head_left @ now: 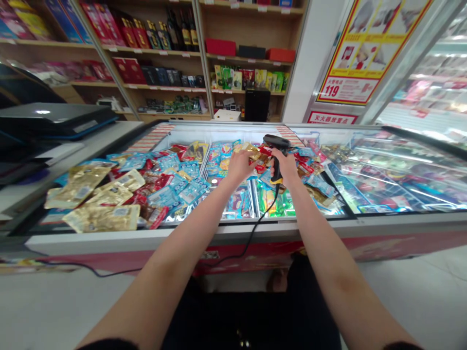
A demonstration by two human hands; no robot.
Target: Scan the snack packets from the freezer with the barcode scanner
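Note:
My right hand (286, 166) is wrapped around the grip of a black and yellow barcode scanner (276, 142), whose cord runs down over the freezer's front edge. Just left of it, my left hand (241, 167) has its fingers closed at a gold snack packet (254, 151), close to the scanner's head. Both hands are above the chest freezer (233, 227). Blue snack packets (178, 187) and red ones lie heaped to the left of my hands, with larger gold packets (105, 218) at the far left. Packets to the right are partly hidden by my right hand.
White wire baskets (251, 199) with packets show inside the freezer. Its right section (397, 170) is under glass. The scanner's black cord (251, 238) hangs in front. A counter with a dark flat device (58, 119) stands left; shelves (251, 58) with boxes and bottles rise behind.

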